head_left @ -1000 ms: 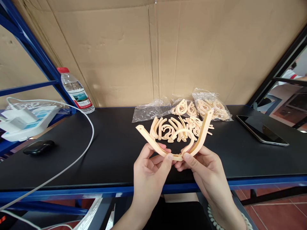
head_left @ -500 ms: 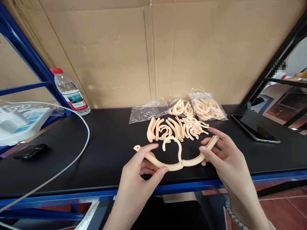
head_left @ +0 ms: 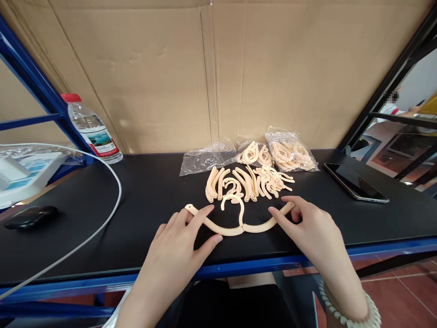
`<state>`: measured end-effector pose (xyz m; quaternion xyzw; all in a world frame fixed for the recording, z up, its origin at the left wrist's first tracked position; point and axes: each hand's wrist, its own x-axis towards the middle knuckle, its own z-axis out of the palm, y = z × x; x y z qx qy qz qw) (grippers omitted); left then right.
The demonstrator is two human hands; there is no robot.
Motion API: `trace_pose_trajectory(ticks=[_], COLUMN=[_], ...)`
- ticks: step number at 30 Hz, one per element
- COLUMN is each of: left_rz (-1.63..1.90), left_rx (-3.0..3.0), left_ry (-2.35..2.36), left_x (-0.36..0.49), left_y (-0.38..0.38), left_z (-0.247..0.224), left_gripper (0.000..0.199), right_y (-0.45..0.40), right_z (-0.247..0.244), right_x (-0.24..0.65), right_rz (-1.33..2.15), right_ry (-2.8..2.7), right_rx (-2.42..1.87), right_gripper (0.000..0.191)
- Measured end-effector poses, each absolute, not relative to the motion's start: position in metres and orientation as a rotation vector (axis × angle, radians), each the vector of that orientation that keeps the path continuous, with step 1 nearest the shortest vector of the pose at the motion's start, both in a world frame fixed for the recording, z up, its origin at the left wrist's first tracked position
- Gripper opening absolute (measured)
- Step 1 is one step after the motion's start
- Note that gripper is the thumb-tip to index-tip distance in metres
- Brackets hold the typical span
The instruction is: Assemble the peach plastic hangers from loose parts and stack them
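- Head view: tan cardboard (head_left: 153, 82) is filling the whole background, creases running down it.
- Black tabletop (head_left: 150, 196) is stretching right across in front, blue rail (head_left: 252, 266) edging its near side.
- Three clear bags are lining up along the back: a flat bag (head_left: 208, 159), a middle bag (head_left: 251, 153) showing cream parts, a fuller bag (head_left: 290, 152) bulging with more.
- And now the cream hanger (head_left: 235, 231), lying low over the tabletop, front and centre! Both arms are spreading outward, the hook curling away and leftward; whether it is resting fully on the surface, I cannot tell.
- Loose cream pieces (head_left: 244, 178) are crowding just beyond, the hook overlapping their near edge from this angle.
- Left hand (head_left: 180, 241) is straddling the left arm, forefinger lying across it, thumb tip meeting the near edge; any firm pinch, I cannot tell.
- Right hand (head_left: 314, 228) is reaching over the right arm's outer end, thumb and forefinger parting there; its grip, too, I cannot tell.
- Red-capped bottle (head_left: 97, 136) is standing far left.
- Dark phone (head_left: 355, 182) is lying to the right.
- Black mouse (head_left: 31, 217) is sitting at the left.
- Pale bracelet (head_left: 331, 309) is circling the right wrist.
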<state>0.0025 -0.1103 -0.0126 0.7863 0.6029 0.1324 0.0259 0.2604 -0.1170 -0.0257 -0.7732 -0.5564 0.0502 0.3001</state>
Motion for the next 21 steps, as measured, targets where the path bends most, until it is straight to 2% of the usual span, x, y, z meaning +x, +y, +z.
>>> trace_pose_trajectory(ticks=[4, 8, 12, 21], left_rz=[0.277, 0.217, 0.264, 0.411], left_rx=[2.379, 2.375, 2.388, 2.472], left_ry=[1.875, 1.892, 1.884, 1.833], left_x=[0.003, 0.005, 0.006, -0.002], left_y=[-0.111, -0.112, -0.112, -0.112], left_z=[-0.003, 0.002, 0.001, -0.007], left_gripper=[0.052, 0.041, 0.030, 0.032], right_y=[-0.114, -0.113, -0.114, -0.115], right_z=[-0.024, -0.023, -0.024, -0.032], right_x=[0.261, 0.260, 0.259, 0.268], right_rz=[0.125, 0.152, 0.154, 0.082], right_ry=[-1.501, -1.522, -1.527, -1.529], right_rx=[-2.087, -2.088, -2.090, -1.972], right_gripper=[0.044, 0.041, 0.038, 0.032])
